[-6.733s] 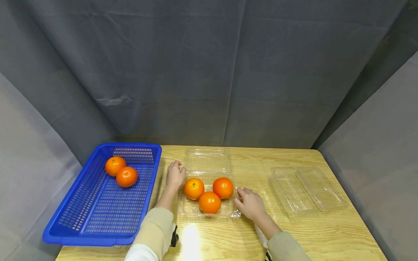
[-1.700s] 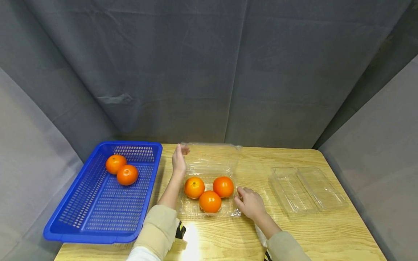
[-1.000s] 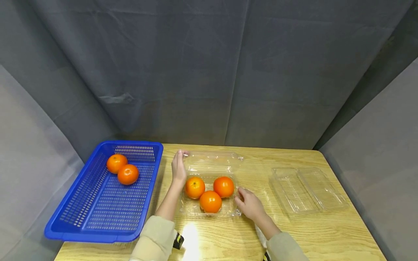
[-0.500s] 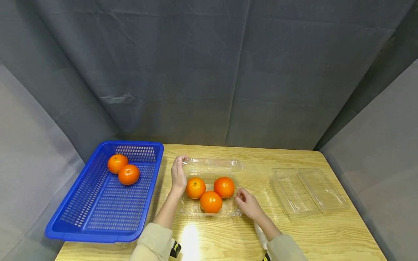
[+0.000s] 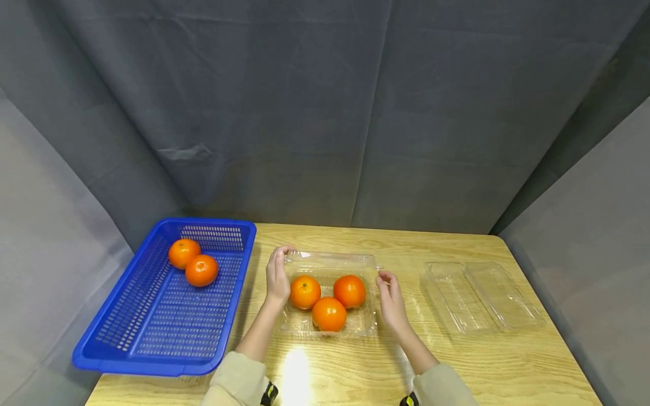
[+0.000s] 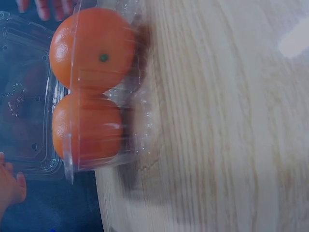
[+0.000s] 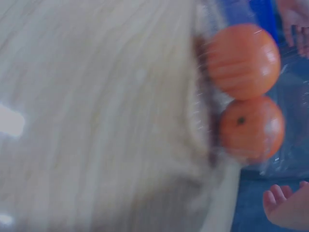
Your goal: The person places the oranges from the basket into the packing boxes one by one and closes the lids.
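A clear plastic clamshell box (image 5: 373, 330) with three oranges (image 5: 329, 314) inside lies on the table. Its lid (image 5: 335, 260) stands tilted over the box's far side. My left hand (image 5: 277, 277) is at the lid's left edge, fingers mostly straight, fingertips at its far corner. At the right edge, my right hand (image 5: 392, 299) has its fingers raised and slightly bent by the lid's corner. The left wrist view shows two oranges (image 6: 94, 50) through the plastic and my left hand (image 6: 9, 186) low down. My right hand (image 7: 289, 205) appears low in the right wrist view, which is blurred.
A blue plastic basket (image 5: 229, 327) at the left holds two oranges (image 5: 201, 270). Another clear clamshell box (image 5: 469, 299), opened flat, lies to the right on the wooden table (image 5: 508, 366). Grey cloth (image 5: 304, 141) hangs behind the table's far edge.
The lid, earlier lying back flat, has swung up and toward me, with my left hand following at its edge. My right hand has moved from the box's lower right side up to the lid's right corner.
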`<state>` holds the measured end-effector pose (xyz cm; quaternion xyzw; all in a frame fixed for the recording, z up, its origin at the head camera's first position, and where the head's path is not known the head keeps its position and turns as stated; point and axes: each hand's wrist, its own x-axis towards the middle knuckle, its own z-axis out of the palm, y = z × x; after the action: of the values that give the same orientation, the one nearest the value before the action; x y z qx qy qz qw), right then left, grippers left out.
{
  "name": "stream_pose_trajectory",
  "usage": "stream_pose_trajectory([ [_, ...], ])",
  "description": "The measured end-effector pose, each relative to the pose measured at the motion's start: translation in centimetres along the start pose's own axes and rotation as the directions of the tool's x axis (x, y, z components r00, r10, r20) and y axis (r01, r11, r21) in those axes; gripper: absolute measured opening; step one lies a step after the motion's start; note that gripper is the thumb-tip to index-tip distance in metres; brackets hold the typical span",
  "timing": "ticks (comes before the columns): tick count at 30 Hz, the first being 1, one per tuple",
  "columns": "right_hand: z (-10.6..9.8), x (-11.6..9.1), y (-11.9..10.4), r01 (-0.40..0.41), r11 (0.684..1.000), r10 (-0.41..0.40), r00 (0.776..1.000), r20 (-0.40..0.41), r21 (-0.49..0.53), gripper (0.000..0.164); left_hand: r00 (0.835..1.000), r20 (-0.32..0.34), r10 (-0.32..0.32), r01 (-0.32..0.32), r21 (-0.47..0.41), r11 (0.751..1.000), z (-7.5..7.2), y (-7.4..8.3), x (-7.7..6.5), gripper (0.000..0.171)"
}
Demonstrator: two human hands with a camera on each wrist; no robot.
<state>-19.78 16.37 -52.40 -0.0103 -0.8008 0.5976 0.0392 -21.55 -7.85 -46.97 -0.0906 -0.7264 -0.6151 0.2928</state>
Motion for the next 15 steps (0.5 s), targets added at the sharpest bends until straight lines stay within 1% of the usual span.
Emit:
stream_pose_trajectory([
  [3,-0.1,0.0,-1.0,0.036,0.997,-0.034,0.999,-0.016,0.069,0.047,1.0,0.008,0.006,-0.006,0.002,1.0,-0.1,0.0,-0.2,0.034],
  [6,0.0,-0.1,-1.8,0.086,0.99,-0.083,0.996,-0.032,0.108,0.048,1.0,0.009,0.022,-0.022,-0.004,1.0,-0.1,-0.1,-0.4,0.034],
  [10,0.1,-0.3,-2.5,0.127,0.985,-0.121,0.991,-0.066,0.114,0.045,0.998,0.011,0.057,-0.057,-0.013,0.998,-0.2,-0.1,-0.7,0.034],
  [13,0.2,-0.5,-2.8,0.134,0.985,-0.126,0.989,-0.078,0.106,0.044,0.996,0.009,0.085,-0.085,-0.018,0.996,-0.2,-0.3,-1.0,0.034],
  [15,0.3,-0.7,-2.9,0.119,0.988,-0.113,0.991,-0.071,0.095,0.043,0.995,0.009,0.094,-0.094,-0.031,0.995,-0.2,-0.4,-1.2,0.034],
])
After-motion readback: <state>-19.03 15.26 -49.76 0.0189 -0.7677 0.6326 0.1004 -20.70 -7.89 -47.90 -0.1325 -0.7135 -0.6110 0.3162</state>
